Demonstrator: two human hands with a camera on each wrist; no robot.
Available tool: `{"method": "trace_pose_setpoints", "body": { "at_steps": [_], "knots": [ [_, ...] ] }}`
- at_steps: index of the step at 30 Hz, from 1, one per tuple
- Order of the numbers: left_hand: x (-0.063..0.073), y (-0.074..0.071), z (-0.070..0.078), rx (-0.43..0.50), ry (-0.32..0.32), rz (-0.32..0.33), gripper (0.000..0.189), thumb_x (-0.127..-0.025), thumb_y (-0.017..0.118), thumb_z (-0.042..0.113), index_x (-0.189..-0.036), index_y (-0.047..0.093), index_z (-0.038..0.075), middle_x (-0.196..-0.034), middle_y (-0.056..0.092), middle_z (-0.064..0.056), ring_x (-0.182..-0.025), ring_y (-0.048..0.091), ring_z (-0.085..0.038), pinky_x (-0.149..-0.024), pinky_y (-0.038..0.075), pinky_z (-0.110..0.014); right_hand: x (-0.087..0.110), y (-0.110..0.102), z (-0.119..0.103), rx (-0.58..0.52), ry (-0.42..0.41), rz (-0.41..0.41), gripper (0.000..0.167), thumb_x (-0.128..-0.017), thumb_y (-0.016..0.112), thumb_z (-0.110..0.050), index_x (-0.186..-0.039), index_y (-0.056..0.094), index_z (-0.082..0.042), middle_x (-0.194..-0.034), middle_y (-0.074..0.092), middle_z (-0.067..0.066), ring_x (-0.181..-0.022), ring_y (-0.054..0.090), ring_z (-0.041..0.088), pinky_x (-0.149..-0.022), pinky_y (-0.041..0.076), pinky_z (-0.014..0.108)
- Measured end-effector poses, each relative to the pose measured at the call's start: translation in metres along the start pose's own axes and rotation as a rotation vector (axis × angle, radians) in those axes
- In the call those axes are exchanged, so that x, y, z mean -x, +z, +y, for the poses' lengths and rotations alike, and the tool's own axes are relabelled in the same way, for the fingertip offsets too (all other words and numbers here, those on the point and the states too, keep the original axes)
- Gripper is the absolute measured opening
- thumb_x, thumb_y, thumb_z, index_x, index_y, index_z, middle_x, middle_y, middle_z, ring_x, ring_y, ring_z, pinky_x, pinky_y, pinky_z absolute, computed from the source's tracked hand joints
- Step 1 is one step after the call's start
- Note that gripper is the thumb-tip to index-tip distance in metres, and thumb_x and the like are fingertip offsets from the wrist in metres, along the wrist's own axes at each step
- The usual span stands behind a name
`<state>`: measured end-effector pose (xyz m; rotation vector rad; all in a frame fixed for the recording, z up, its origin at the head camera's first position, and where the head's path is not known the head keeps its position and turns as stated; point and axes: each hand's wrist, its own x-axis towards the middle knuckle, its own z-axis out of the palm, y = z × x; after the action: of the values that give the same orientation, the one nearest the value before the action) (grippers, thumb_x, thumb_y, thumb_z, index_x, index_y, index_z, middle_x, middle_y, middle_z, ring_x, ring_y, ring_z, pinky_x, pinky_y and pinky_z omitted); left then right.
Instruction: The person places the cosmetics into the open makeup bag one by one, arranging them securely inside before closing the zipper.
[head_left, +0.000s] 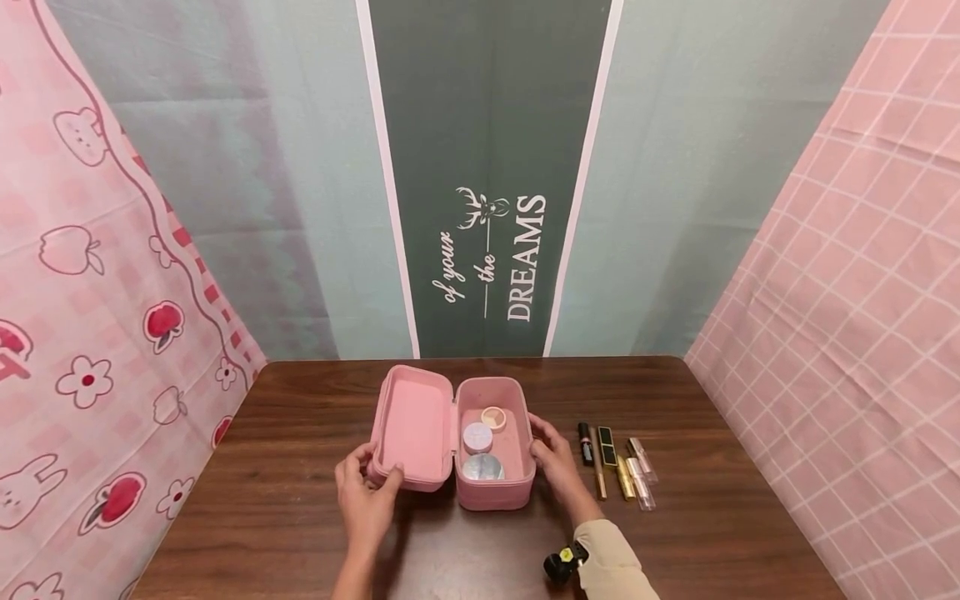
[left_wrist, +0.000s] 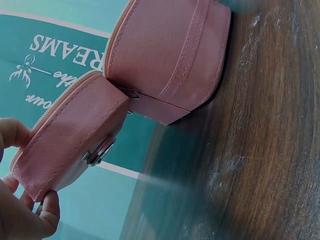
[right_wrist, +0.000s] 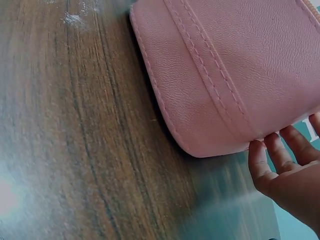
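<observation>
A pink zippered makeup case [head_left: 495,497] stands on the table with its lid [head_left: 415,425] swung out to the left. Inside it lie a round lilac compact [head_left: 477,437], a silvery round compact [head_left: 483,467] and a small cream-rimmed round item [head_left: 493,417]. My left hand [head_left: 365,500] grips the lid's near left corner, thumb over the rim and fingers beneath. In the left wrist view, a metal fitting [left_wrist: 99,151] shows on the lid's outside. My right hand [head_left: 558,467] touches the case's right wall with extended fingers [right_wrist: 280,155].
To the right on the brown wooden table [head_left: 300,517] lie several cosmetics, among them a black lipstick tube [head_left: 585,443], a black-and-gold case [head_left: 607,447], a gold tube [head_left: 626,479] and clear tubes [head_left: 641,483]. A printed curtain [head_left: 487,125] hangs behind the table.
</observation>
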<state>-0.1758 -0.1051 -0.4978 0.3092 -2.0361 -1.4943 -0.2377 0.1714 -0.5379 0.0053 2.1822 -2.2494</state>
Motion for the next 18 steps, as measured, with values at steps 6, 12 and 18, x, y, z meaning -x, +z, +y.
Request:
{"method": "trace_pose_setpoints", "body": {
  "at_steps": [6,12,18],
  "knots": [
    [-0.006,-0.003,0.001,0.002,0.05,-0.01,0.046,-0.066,0.074,-0.006,-0.109,0.058,-0.002,-0.1,0.046,-0.012,-0.081,0.046,-0.02,-0.058,0.04,-0.015,0.002,0.001,-0.006,0.07,-0.022,0.001,0.047,-0.089,0.048,0.003,-0.135,0.041,0.004,-0.129,0.045,0.028,-0.11,0.046,0.041,-0.081,0.046,0.045],
    [-0.011,-0.011,0.003,-0.081,0.07,-0.052,0.043,-0.068,0.076,-0.001,-0.108,0.063,0.001,-0.098,0.053,-0.011,-0.085,0.05,-0.02,-0.066,0.042,-0.02,0.019,-0.002,-0.027,0.457,-0.059,0.043,0.035,-0.09,0.058,-0.008,-0.122,0.055,0.006,-0.112,0.059,0.021,-0.101,0.055,0.032,-0.082,0.046,0.043],
    [-0.013,-0.014,0.003,-0.117,0.086,-0.078,0.041,-0.068,0.074,-0.002,-0.108,0.065,0.002,-0.098,0.058,-0.01,-0.086,0.053,-0.02,-0.066,0.042,-0.022,0.037,-0.012,-0.044,0.718,-0.082,-0.009,0.033,-0.088,0.061,-0.013,-0.118,0.058,0.002,-0.112,0.059,0.02,-0.099,0.057,0.035,-0.081,0.046,0.049]
  ]
}}
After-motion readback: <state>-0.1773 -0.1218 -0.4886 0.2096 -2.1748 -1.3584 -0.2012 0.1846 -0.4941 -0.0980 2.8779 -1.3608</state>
